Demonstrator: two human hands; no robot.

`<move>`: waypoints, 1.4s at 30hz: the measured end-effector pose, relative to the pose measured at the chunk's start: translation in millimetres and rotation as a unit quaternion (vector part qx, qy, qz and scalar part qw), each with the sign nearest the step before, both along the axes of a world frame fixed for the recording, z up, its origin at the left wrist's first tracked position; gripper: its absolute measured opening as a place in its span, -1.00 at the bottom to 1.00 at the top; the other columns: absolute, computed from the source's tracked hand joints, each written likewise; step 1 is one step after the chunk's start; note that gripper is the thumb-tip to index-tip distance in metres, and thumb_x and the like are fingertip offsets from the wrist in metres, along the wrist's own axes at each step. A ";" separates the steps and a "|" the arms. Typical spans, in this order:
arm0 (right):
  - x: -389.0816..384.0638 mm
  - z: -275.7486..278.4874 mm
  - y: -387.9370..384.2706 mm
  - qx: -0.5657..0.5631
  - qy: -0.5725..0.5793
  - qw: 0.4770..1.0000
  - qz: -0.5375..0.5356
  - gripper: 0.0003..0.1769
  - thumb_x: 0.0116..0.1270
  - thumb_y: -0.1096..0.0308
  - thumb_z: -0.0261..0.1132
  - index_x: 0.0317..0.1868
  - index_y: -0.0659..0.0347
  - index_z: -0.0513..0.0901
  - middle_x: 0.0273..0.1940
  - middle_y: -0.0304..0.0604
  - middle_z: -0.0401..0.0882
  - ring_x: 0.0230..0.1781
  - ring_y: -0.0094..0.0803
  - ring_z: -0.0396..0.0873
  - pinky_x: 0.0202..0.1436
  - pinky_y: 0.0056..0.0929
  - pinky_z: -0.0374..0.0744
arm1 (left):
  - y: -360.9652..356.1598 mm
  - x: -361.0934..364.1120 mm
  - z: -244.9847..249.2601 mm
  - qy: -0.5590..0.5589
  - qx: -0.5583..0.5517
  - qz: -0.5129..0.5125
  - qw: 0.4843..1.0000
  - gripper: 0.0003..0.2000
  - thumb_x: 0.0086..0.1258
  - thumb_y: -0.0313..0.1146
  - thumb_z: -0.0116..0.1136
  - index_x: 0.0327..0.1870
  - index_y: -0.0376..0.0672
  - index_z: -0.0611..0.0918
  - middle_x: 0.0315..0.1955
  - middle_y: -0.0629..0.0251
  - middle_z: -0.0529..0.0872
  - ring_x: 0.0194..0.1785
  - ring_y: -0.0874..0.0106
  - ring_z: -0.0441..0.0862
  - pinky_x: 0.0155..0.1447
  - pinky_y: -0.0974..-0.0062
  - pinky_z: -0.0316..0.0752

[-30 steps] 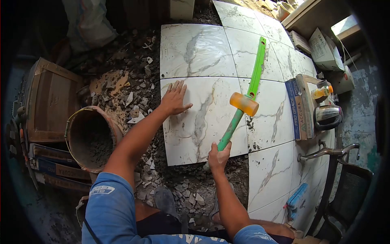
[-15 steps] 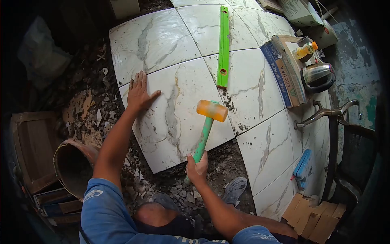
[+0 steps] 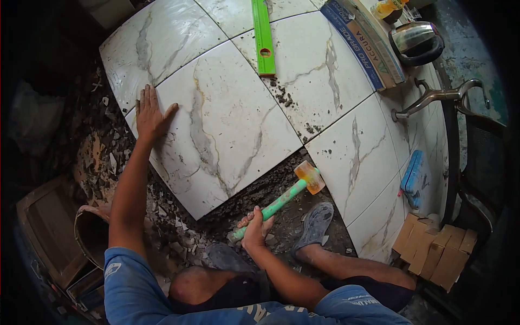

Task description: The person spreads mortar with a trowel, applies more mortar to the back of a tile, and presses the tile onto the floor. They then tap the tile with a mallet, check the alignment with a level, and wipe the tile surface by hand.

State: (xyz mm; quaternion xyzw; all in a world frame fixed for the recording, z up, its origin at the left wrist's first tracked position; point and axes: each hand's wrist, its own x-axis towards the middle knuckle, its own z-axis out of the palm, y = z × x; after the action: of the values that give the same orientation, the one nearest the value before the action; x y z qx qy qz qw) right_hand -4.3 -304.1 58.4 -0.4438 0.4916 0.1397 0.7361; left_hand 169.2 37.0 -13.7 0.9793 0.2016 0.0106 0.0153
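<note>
My left hand [image 3: 151, 116] lies flat on the left edge of a white marble-patterned floor tile [image 3: 227, 119], fingers spread and thumb out. My right hand [image 3: 257, 229] is wrapped round the green handle of a rubber mallet [image 3: 279, 203]. The mallet's orange and whitish head [image 3: 310, 177] is beyond the tile's near edge, over the dark rubble gap by the neighbouring tile. A green spirit level [image 3: 263, 43] rests on the tiles past the far corner, with grey mortar crumbs [image 3: 283, 96] by its near end.
Broken tile and rubble [image 3: 114, 157] cover the ground at left, beside a bucket [image 3: 89, 230]. On the right are an ACCURA box [image 3: 364, 46], an electric kettle [image 3: 416, 43], a metal chair frame [image 3: 436, 97], a blue packet [image 3: 413, 176] and cardboard pieces [image 3: 436, 246].
My right hand has swung the mallet down and right, from above the tile to over the gap. My left hand stays on the tile. The view has shifted, so things appear higher and mostly further left.
</note>
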 end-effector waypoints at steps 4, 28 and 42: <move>11.0 -5.1 8.6 0.027 -0.011 0.999 0.022 -0.74 0.42 0.35 0.13 -0.18 0.05 0.14 -0.47 -0.26 0.27 -0.64 -0.46 0.28 -0.57 -0.34 0.39 | 2.7 -0.7 -5.2 -0.006 0.021 -0.014 1.000 -0.03 0.33 0.37 -0.13 0.50 -0.33 0.08 0.52 0.02 0.05 0.59 0.17 -0.08 0.59 0.16 -0.22; 42.3 -39.1 -52.6 -0.399 -0.207 0.735 0.507 -0.67 0.40 0.25 0.21 0.01 0.27 0.39 -0.44 0.17 0.59 -0.46 0.20 0.61 -0.44 -0.01 0.54 | 2.4 0.4 -7.0 -0.008 0.017 -0.014 1.000 -0.02 0.32 0.40 -0.15 0.51 -0.30 0.06 0.53 0.06 0.02 0.60 0.18 -0.11 0.59 0.15 -0.24; 49.3 -48.9 -81.1 -0.479 -0.402 0.514 0.587 -0.56 0.27 0.31 0.30 0.10 0.22 0.38 -0.27 0.09 0.61 -0.34 0.10 0.63 -0.33 0.00 0.59 | 1.3 2.0 -7.8 -0.031 0.017 0.001 0.999 0.04 0.26 0.48 -0.20 0.50 -0.32 0.10 0.51 0.02 0.07 0.59 0.16 -0.07 0.59 0.16 -0.19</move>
State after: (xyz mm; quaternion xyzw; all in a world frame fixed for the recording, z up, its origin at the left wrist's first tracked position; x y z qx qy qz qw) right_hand 45.0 -385.2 9.6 -0.9256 -0.2370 0.0901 0.2812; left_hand 171.2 38.3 -21.5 0.9784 0.2020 0.0440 0.0046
